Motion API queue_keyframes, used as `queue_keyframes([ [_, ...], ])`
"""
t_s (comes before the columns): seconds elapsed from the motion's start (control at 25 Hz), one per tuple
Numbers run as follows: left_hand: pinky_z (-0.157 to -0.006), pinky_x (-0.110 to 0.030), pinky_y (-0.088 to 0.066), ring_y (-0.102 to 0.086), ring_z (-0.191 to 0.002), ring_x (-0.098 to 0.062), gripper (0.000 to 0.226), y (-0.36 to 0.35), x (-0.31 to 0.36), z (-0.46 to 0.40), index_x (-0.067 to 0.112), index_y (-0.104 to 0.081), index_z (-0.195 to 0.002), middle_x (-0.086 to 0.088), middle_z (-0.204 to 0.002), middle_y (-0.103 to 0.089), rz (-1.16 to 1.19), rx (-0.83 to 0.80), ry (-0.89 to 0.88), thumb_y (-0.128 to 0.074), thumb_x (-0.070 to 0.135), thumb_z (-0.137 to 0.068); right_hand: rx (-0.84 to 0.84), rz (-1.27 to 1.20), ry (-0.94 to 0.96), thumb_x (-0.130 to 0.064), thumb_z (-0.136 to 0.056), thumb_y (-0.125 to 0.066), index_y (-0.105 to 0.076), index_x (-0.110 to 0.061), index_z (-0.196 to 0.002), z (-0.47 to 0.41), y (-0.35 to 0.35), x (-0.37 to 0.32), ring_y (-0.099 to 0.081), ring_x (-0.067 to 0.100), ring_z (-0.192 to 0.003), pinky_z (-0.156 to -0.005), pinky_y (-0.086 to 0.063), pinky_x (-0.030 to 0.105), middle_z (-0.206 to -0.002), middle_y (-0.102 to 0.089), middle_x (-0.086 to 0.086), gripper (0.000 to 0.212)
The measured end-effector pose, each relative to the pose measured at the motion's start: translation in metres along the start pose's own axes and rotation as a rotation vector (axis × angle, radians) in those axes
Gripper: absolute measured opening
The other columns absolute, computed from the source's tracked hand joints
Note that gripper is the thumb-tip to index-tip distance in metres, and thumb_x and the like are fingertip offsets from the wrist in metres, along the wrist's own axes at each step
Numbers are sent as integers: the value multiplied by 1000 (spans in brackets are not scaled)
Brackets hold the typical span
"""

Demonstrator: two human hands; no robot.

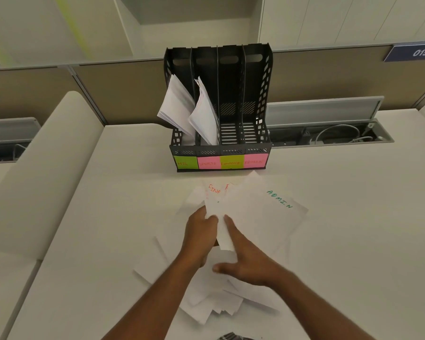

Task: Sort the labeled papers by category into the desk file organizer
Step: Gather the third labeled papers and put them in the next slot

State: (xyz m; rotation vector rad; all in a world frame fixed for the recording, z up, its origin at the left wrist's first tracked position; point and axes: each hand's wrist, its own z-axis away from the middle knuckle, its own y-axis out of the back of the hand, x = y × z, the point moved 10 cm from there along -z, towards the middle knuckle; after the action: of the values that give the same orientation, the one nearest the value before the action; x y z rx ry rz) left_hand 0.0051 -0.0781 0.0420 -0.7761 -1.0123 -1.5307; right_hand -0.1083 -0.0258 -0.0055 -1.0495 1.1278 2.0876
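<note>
Organizer (220,153): black, stands at the back of the table (353,217); four slots marked HR, SPORTS, FINANCE, ADMIN; only the first two hold paper.
Papers (263,212): fanned stack held above the table, ADMIN sheet on top; more loose sheets (206,290) lie under the arms.
Left hand (201,231): grasps the fan's lower edge.
Right hand (245,258): fingers straight, pressing on the sheets, not clenched.
Advice: read each label first, slide one sheet free, keep the rest pinched.
</note>
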Motion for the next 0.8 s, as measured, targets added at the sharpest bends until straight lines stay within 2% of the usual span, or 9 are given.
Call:
queue_keyframes([
  [0.04,-58,-27,-59,-70,-91,-12,36,-7,-2,1,44,-63,-105,21,-100,-71,69,-40,15,-46,13,-96,137,10,-17,-33,-87,-72,2,-31,-161,-2,4,5,-33,-8,-132,-102,-24,3,-149,-23,-30,105],
  [0.08,-61,-28,-60,-73,-90,-12,35,-13,-4,1,46,-61,-108,20,-100,-73,155,-89,32,-46,15,-98,323,-40,-49,-15,-89,-67,-13,-24,-161,0,19,10,-45,2,-123,-94,-32,2,-141,-40,-21,90],
  [0.16,-67,-35,-62,-76,-90,-18,26,-19,-11,-2,40,-58,-118,6,-104,-77,313,-166,65,-45,23,-103,665,-187,-157,9,-86,-55,-52,-13,-144,12,59,33,-61,18,-109,-80,-42,4,-123,-64,-5,63],
  [0.24,-71,-37,-63,-77,-87,-22,24,-1,-15,-14,30,-57,-125,-5,-103,-77,288,-95,36,-47,27,-104,828,-270,-271,9,-85,-57,-71,-7,-115,23,90,66,-68,29,-102,-86,-53,30,-110,-74,9,37],
  [0.32,-79,-37,-62,-76,-85,-22,27,34,-16,-31,16,-60,-125,-4,-96,-77,45,94,-60,-49,16,-101,860,-389,-395,-5,-91,-63,-73,-8,-98,32,107,100,-69,34,-91,-84,-57,48,-100,-75,15,12],
  [0.44,-98,-38,-51,-66,-112,-28,34,76,-26,-54,10,-61,-128,-9,-116,-71,-424,270,-99,-52,9,-96,902,-490,-456,-17,-95,-63,-72,-12,-93,43,126,128,-66,22,-77,-71,-54,36,-93,-74,10,11],
  [0.56,-105,-43,-45,-53,-126,-35,47,88,-51,-74,9,-52,-139,-17,-134,-60,-701,213,10,-60,17,-93,1019,-480,-512,-23,-96,-60,-68,-6,-83,57,146,145,-60,21,-67,-59,-45,29,-86,-71,14,23],
  [0.68,-105,-43,-45,-54,-126,-35,48,91,-59,-84,9,-52,-139,-17,-133,-61,-753,196,-17,-61,17,-92,1060,-565,-519,-23,-98,-57,-67,-6,-84,60,153,154,-60,22,-68,-60,-45,29,-84,-69,11,24],
  [0.8,-103,-40,-47,-58,-124,-33,42,89,-61,-88,9,-58,-134,-14,-132,-64,-725,194,-45,-61,13,-92,889,-535,-518,-25,-98,-57,-71,-8,-88,42,138,151,-63,23,-73,-61,-47,29,-86,-70,7,24],
])
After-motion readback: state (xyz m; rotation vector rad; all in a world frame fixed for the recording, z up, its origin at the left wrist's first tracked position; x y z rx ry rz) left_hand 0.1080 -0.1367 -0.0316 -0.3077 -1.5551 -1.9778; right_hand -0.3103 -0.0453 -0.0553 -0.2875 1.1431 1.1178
